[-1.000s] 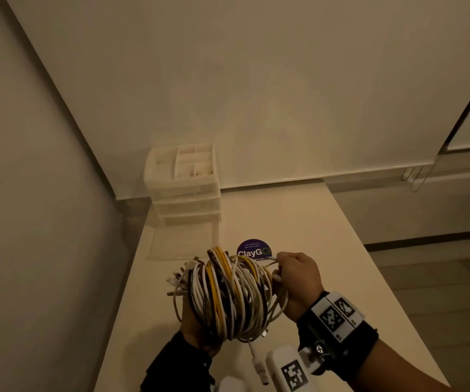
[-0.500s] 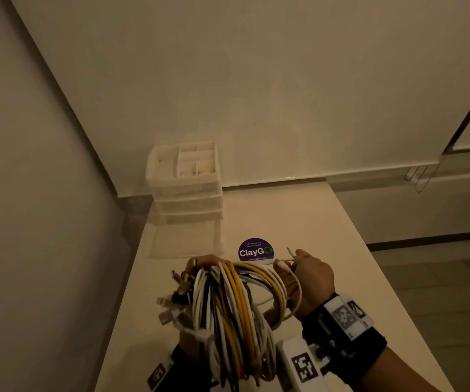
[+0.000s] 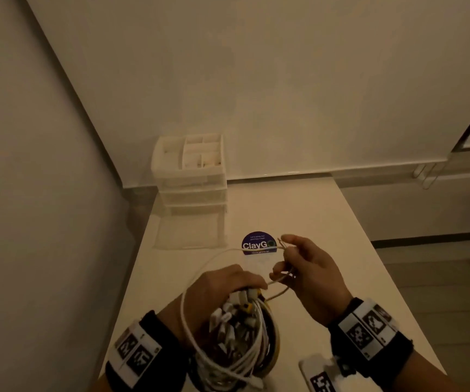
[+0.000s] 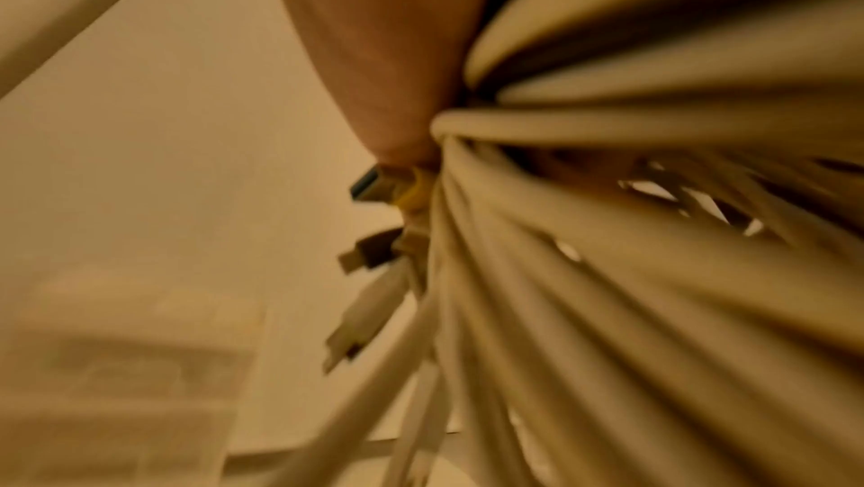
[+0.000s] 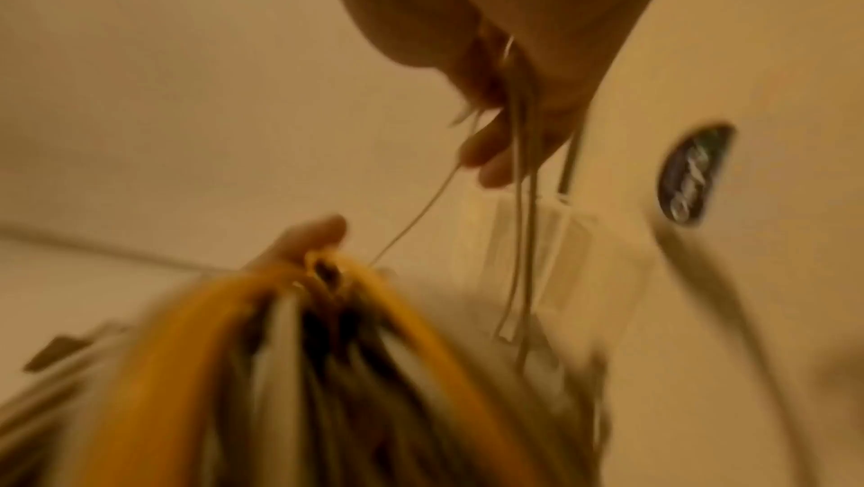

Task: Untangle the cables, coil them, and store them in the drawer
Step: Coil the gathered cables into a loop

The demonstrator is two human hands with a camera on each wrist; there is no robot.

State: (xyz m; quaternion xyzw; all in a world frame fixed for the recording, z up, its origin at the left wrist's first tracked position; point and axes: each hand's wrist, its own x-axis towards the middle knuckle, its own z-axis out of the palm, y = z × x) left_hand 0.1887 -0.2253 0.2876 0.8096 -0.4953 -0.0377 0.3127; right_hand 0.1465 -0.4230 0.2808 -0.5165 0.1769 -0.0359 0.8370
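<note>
Nearest the camera, the left hand (image 3: 217, 290) has its fingers curled over the top of the cable bundle (image 3: 236, 346) — a thick hank of white, yellow and dark leads held above the near end of the table (image 3: 327, 227). The bundle hangs down from that grip toward the wrist, and a cluster of white and yellow plugs (image 3: 242, 299) pokes out just under the knuckles. In the left wrist view the plugs (image 4: 369, 266) fan out beside the fingers, with the white strands (image 4: 608, 273) running tight below the hand.

Just to the right of that grip, the right hand (image 3: 310, 275) pinches a few thin pale wires (image 3: 284, 274) between thumb and fingertips; the wires run back to the bundle under the left hand's fingers. One white lead (image 3: 200, 273) loops out wide to the left of the bundle and arcs up toward the right hand's pinch. The right wrist view is blurred, though the thin wires (image 5: 519, 199) can be seen hanging from the fingers.

Beyond the right hand's fingertips lies a round purple sticker (image 3: 258, 243) on the table. Farther off, past the left hand, a clear drawer (image 3: 190, 232) is pulled out in front of a white drawer unit (image 3: 192, 176) — the unit stands in the far corner against the wall.
</note>
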